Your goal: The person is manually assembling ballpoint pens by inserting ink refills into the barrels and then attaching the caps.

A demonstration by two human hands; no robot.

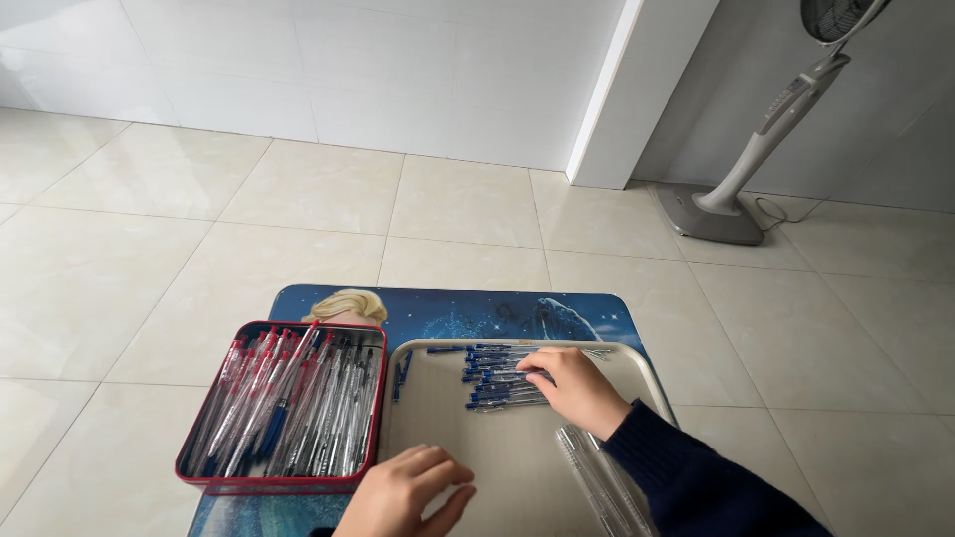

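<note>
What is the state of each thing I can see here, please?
red tin: open, no lid, full of red, black and blue pens.
beige tray: flat on the small table, holds blue pens.
blue pens: lying in a row, capped.
right hand: resting on the blue pens.
left hand: on the tray's near edge, holding nothing.
standing fan: upright, head mostly out of view.

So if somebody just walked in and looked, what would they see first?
Probably the red tin on the left of the little blue picture table, packed with red, black and blue pens. Next to it is a beige tray where the right hand rests on a row of blue pens, while the left hand sits at the tray's near edge. A white standing fan waits in the far right corner.
</note>
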